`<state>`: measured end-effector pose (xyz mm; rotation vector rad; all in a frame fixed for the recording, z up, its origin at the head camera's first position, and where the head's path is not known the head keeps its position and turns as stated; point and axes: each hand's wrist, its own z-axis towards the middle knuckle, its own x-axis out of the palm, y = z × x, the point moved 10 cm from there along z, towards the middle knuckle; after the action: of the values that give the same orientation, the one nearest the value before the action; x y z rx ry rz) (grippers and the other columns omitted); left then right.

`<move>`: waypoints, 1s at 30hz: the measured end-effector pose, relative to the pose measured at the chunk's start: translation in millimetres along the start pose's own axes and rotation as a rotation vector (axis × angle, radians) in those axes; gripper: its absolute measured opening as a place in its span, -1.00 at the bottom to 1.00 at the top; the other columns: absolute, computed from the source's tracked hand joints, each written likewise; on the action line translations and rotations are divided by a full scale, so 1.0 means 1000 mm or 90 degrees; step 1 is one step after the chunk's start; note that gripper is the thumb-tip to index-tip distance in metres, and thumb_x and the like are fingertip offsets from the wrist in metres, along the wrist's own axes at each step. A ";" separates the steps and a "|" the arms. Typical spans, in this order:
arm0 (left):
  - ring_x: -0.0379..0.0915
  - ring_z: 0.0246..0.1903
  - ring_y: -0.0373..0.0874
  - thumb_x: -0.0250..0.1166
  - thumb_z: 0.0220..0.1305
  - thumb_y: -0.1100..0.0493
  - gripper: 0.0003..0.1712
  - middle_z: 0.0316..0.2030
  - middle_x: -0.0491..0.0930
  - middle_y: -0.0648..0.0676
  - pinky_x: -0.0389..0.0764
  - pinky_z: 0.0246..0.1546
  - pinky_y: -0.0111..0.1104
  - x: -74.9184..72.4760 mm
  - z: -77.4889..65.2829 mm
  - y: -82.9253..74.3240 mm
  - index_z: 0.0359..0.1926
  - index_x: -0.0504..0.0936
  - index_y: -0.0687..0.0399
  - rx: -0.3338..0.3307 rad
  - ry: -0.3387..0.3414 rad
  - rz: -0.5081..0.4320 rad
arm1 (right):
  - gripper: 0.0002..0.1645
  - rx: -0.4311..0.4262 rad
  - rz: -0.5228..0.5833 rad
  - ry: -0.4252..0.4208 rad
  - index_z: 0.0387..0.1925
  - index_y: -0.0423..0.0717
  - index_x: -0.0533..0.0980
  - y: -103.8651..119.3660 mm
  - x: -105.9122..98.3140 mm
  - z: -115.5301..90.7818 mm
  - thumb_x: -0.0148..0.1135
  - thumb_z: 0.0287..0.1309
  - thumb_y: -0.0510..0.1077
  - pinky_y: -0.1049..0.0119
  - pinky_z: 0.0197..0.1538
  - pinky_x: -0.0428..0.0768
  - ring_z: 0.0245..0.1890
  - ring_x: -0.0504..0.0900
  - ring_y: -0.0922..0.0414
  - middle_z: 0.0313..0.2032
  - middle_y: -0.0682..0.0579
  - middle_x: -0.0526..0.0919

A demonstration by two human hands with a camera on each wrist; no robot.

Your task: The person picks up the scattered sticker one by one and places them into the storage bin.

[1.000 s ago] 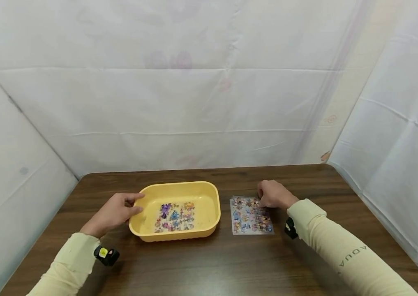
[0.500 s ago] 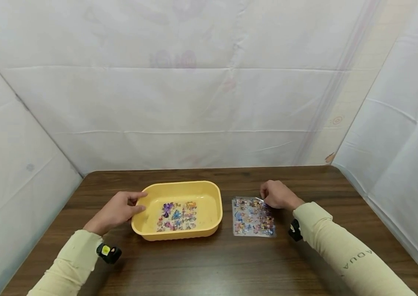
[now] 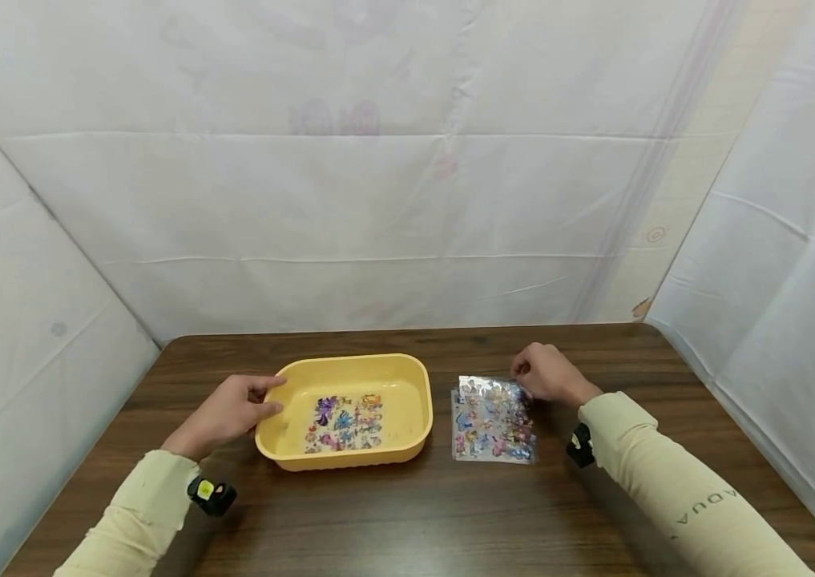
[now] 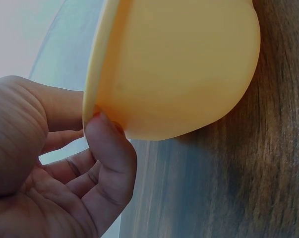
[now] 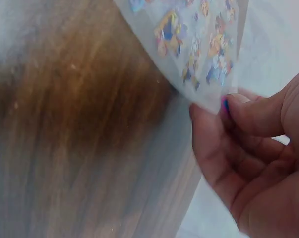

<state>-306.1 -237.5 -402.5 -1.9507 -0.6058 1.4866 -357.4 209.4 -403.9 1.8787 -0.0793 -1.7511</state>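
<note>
My left hand [image 3: 230,409] pinches the left rim of a yellow plastic basin [image 3: 407,413], thumb on one side and fingers on the other in the left wrist view. On the basin's floor lies a clear sticker sheet [image 3: 344,423] with colourful cartoon figures. To the right, my right hand [image 3: 547,374] pinches the far right corner of another sticker sheet [image 5: 194,49] between thumb and fingertips. That sheet's far edge is lifted and catches the light. Beneath it, more of the sticker sheets [image 3: 459,453] lie stacked on the table.
The dark wood-grain table [image 3: 407,529] carries the basin left of centre and the sheets right of it. White cloth walls [image 3: 378,200] stand behind the table and along both sides. Each wrist wears a black camera [image 3: 212,495].
My right hand has moved slightly up and right, peeling the top sticker sheet's far edge off the stack. The left hand keeps its hold on the basin's rim.
</note>
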 end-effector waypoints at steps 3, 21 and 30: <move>0.54 -0.32 -0.08 0.29 0.48 0.23 -0.37 -0.02 0.58 0.28 0.63 -0.43 -0.30 0.000 0.001 0.000 0.47 0.40 0.35 0.001 0.001 -0.002 | -0.68 0.006 0.045 0.002 -0.17 -0.29 0.76 -0.003 -0.002 -0.001 0.10 0.28 -0.44 0.23 -0.33 0.70 -0.39 0.66 0.15 -0.22 -0.18 0.80; 0.53 -0.35 -0.07 0.27 0.49 0.23 -0.37 -0.04 0.58 0.29 0.61 -0.45 -0.28 0.000 0.004 0.000 0.49 0.39 0.33 0.006 0.006 -0.006 | -0.70 0.109 0.332 0.088 -0.02 -0.51 0.67 -0.028 0.003 -0.005 0.05 0.41 -0.47 0.19 -0.31 0.78 -0.47 0.71 0.13 -0.37 -0.19 0.72; 0.55 -0.33 -0.08 0.28 0.48 0.24 -0.38 -0.02 0.59 0.30 0.63 -0.44 -0.28 -0.001 0.005 -0.001 0.48 0.41 0.32 0.008 0.005 0.002 | -0.70 0.090 0.349 0.100 -0.02 -0.50 0.67 -0.019 -0.010 -0.003 0.05 0.41 -0.44 0.19 -0.32 0.77 -0.49 0.70 0.12 -0.39 -0.18 0.73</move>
<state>-311.7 -236.9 -401.9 -1.9483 -0.5882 1.4807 -362.4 230.1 -403.6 1.8556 -0.6109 -1.2472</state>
